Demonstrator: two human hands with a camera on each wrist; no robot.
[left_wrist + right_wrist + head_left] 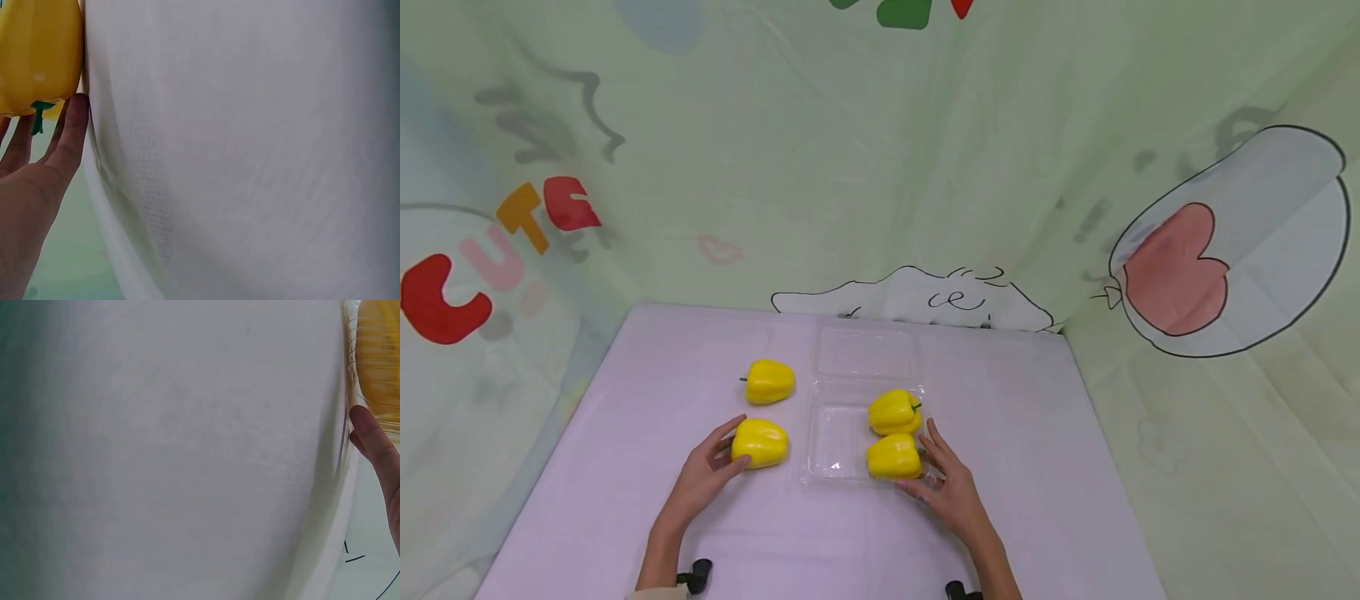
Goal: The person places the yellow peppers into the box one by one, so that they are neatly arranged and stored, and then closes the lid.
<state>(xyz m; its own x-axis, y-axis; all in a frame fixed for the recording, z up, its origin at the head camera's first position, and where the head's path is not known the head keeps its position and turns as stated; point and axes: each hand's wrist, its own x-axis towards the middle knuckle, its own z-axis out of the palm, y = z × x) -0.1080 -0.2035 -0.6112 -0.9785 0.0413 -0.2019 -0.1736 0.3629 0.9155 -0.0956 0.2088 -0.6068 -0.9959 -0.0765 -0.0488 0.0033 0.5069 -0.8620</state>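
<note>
My left hand point(703, 471) holds a yellow bell pepper point(762, 442) on the table, thumb at its near side and fingers at its far side. In the left wrist view, fingers reach the stem end of this pepper point(40, 50). Just beyond lies another yellow bell pepper point(770, 382). To the right is an open clear plastic container point(838, 437) with two yellow peppers in its right half, a far one point(893, 412) and a near one point(893, 457). My right hand point(953, 492) grips the container's near right corner beside the near pepper; in the right wrist view the thumb point(372, 434) touches the ribbed wall.
The container's clear lid point(867, 352) lies folded back, away from me. A pale cloth covers the table point(1022, 433). Printed curtains point(850, 167) rise behind the table and along both sides.
</note>
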